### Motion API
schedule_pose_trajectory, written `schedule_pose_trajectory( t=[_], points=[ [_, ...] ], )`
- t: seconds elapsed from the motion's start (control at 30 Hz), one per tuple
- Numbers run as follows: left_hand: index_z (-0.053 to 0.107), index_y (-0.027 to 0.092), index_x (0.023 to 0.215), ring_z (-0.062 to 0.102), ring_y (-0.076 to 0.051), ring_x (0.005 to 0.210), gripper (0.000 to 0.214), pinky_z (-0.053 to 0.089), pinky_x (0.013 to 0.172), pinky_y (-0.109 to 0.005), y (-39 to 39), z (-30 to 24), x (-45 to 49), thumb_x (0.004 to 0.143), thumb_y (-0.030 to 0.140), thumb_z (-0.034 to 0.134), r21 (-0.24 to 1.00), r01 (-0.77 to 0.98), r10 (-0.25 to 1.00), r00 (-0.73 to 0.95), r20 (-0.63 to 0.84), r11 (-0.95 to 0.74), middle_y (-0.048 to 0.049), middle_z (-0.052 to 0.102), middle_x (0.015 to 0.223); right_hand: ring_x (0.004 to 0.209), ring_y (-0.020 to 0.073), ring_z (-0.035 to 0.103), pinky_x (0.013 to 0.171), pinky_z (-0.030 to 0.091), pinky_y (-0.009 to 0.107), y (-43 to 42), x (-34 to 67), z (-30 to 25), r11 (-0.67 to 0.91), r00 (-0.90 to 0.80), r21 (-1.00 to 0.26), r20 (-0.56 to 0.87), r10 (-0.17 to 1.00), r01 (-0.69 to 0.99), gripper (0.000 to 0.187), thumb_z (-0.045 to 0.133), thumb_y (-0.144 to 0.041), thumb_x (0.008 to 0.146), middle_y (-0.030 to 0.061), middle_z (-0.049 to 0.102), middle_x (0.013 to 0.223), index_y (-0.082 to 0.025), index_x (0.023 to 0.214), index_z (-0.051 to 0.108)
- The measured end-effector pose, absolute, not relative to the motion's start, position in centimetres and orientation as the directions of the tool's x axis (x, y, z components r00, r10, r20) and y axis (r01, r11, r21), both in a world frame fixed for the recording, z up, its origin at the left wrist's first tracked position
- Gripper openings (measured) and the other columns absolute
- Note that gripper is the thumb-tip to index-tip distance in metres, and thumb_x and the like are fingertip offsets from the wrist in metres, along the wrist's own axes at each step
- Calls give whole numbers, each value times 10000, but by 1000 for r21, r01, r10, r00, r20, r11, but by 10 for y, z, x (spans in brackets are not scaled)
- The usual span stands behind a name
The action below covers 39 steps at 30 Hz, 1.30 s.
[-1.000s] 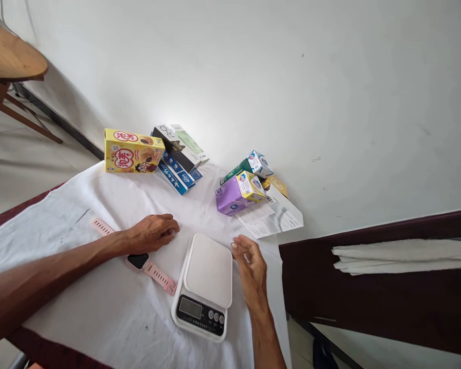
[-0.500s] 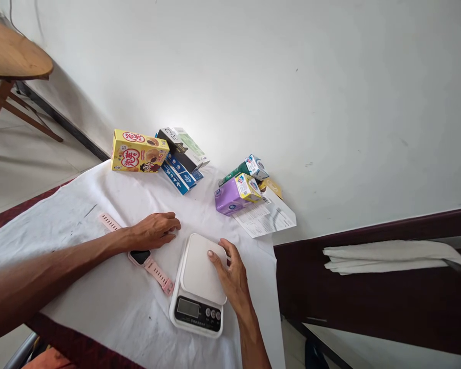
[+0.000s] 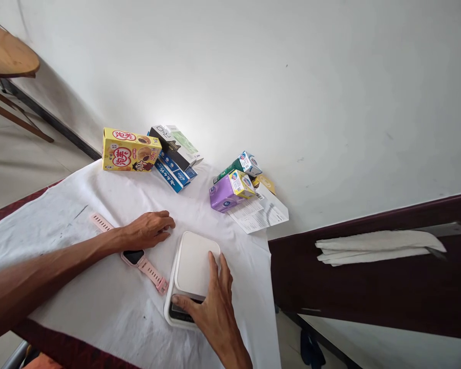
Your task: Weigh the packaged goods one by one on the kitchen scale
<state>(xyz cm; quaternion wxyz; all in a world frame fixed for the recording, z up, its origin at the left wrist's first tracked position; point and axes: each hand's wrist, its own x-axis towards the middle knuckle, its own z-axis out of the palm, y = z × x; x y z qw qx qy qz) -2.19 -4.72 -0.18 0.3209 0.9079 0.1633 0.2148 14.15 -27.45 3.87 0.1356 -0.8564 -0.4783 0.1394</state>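
A white kitchen scale sits on the white cloth near the table's right edge. My right hand lies over its front, fingers spread, thumb on the display panel, which it mostly hides. My left hand rests on the cloth to the scale's left, fingers loosely curled, nothing visible in them. A pink smartwatch lies under my left wrist, its strap ends sticking out on both sides.
At the back stand a yellow snack box, a black-and-white box and a blue box. A purple carton, a green carton and a printed sheet lie right. Folded white cloth is off-table.
My right hand moved from beside the scale onto its platform, then slid back to cover the display end. My left hand stayed still on the cloth.
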Motion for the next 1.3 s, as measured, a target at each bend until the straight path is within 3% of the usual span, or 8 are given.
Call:
schedule_pose_trajectory(
  t=[0.13, 0.3, 0.47, 0.63, 0.83, 0.97, 1.07, 1.3],
  points=[
    [659, 163, 1086, 648, -167, 792, 195, 495, 739, -267, -46, -5, -21, 928, 187, 546, 649, 159, 432, 856, 286, -744, -61, 639, 987, 1519, 393, 300, 1142, 426, 587, -275, 155, 30, -368, 398, -263, 69, 915, 892, 955, 678, -666, 852, 219, 289, 1649, -147, 1579, 340],
    [657, 159, 1094, 649, -171, 804, 197, 495, 746, -275, -46, -5, -21, 936, 190, 543, 653, 158, 430, 859, 279, -740, -63, 634, 996, 1278, 414, 583, 977, 564, 562, -266, 172, 22, -175, 156, 49, 265, 951, 983, 825, 547, -697, 929, 272, 535, 1472, -95, 1489, 491],
    [654, 158, 1084, 650, -166, 804, 199, 500, 742, -272, -47, -2, -23, 930, 187, 532, 664, 146, 432, 854, 290, -733, -61, 630, 990, 1119, 422, 673, 789, 627, 508, -259, 183, 30, -75, 27, 215, 216, 976, 974, 800, 437, -703, 965, 293, 624, 1354, -54, 1411, 580],
    [656, 163, 1080, 646, -161, 783, 213, 506, 726, -274, -46, -2, -23, 948, 211, 496, 654, 130, 419, 854, 307, -745, -63, 636, 985, 1304, 356, 588, 1023, 542, 481, -259, 181, 54, -219, 231, -137, 74, 970, 966, 738, 410, -692, 993, 196, 573, 1460, -148, 1482, 510],
    [657, 171, 1108, 653, -158, 791, 236, 514, 735, -268, -44, -1, -22, 973, 243, 479, 663, 125, 416, 858, 302, -739, -62, 645, 997, 1473, 364, 388, 1176, 365, 511, -233, 168, 45, -472, 591, -538, 61, 804, 699, 998, 580, -725, 871, 242, 415, 1564, -87, 1577, 279],
    [664, 162, 1101, 647, -157, 791, 238, 509, 735, -267, -44, 2, -22, 974, 243, 481, 659, 136, 415, 863, 287, -740, -65, 645, 993, 1373, 358, 507, 1091, 447, 458, -224, 181, 45, -589, 712, -630, -80, 697, 506, 1057, 725, -697, 727, 213, 509, 1500, -126, 1532, 347],
    [664, 160, 1100, 644, -154, 782, 239, 504, 727, -264, -44, 3, -21, 980, 245, 476, 656, 136, 411, 866, 286, -742, -65, 641, 996, 1259, 326, 606, 1010, 497, 416, -222, 189, 49, -581, 686, -675, -151, 712, 454, 1012, 729, -673, 735, 174, 614, 1399, -134, 1514, 371],
    [657, 157, 1101, 641, -155, 768, 224, 508, 718, -272, -44, 1, -20, 968, 228, 492, 649, 139, 410, 866, 287, -748, -63, 638, 988, 1277, 323, 578, 1032, 484, 469, -203, 196, 55, -464, 604, -702, -60, 794, 541, 959, 792, -578, 690, 177, 573, 1442, -170, 1481, 434]
  ],
)
